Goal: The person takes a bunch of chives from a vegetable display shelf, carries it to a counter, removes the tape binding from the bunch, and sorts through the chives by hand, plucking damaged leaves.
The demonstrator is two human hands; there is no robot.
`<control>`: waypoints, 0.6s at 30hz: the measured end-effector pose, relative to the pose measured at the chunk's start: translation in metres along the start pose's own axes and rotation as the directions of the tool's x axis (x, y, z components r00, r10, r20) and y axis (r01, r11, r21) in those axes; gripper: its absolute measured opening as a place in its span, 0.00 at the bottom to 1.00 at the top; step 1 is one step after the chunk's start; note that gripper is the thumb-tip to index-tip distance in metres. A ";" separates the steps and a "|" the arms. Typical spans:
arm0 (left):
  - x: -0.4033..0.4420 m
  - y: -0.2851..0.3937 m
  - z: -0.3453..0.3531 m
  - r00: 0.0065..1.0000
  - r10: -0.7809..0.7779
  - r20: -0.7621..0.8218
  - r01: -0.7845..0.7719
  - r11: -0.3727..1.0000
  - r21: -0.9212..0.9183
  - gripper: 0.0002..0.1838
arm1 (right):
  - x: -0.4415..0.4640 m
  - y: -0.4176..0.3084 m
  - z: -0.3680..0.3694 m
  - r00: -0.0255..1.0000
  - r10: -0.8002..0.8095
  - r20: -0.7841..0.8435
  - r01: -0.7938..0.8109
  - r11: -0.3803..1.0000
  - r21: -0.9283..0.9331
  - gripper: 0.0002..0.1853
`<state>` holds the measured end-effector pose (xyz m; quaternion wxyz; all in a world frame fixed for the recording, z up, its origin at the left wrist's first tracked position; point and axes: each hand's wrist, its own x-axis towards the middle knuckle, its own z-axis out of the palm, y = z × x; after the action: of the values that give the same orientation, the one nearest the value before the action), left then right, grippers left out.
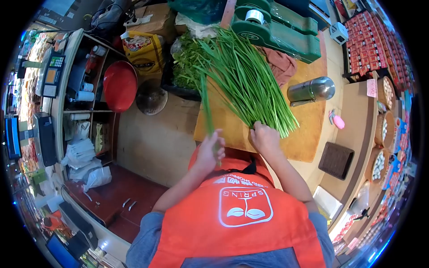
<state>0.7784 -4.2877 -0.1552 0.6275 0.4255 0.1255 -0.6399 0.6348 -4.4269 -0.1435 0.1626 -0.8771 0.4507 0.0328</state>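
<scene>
A large bunch of garlic chives [250,80] lies spread across a yellowish board [308,143], with its pale cut ends toward me. My left hand [211,152] is closed around a few long chive blades [206,107], held off to the left of the bunch and slightly blurred. At the lower edge of the bunch, my right hand [267,139] has its fingers curled in on the stems near their pale ends. Its fingertips are partly hidden.
Behind the chives stand a green tape dispenser [272,31] and a dark crate of leafy greens [185,67]. A steel flask [311,90] lies on the right, beyond a pinkish cloth [281,67]. A brown tray [336,161] and a red basin [120,86] flank the work area.
</scene>
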 end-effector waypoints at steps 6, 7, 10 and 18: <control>0.002 -0.003 -0.008 0.996 0.045 0.071 -0.050 0.996 0.069 0.14 | 0.003 0.006 -0.020 0.988 0.119 0.101 -0.149 0.914 0.378 0.09; 0.003 -0.004 -0.005 0.994 0.052 0.093 -0.062 0.993 0.102 0.14 | 0.005 0.015 -0.018 0.966 0.128 0.223 -0.233 0.801 0.552 0.06; 0.007 -0.009 0.012 0.988 0.019 0.153 -0.040 0.990 0.132 0.15 | 0.001 0.019 -0.027 0.901 -0.023 0.433 -0.413 0.263 0.872 0.07; 0.021 -0.017 0.027 0.974 -0.019 0.224 0.014 1.000 0.025 0.15 | -0.024 -0.010 -0.010 0.978 -0.070 0.195 -0.104 0.647 0.756 0.06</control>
<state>0.7553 -4.3176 -0.1603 0.6273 0.3571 0.0499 -0.6903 0.6279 -4.4064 -0.1269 0.5616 -0.7146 0.4115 -0.0674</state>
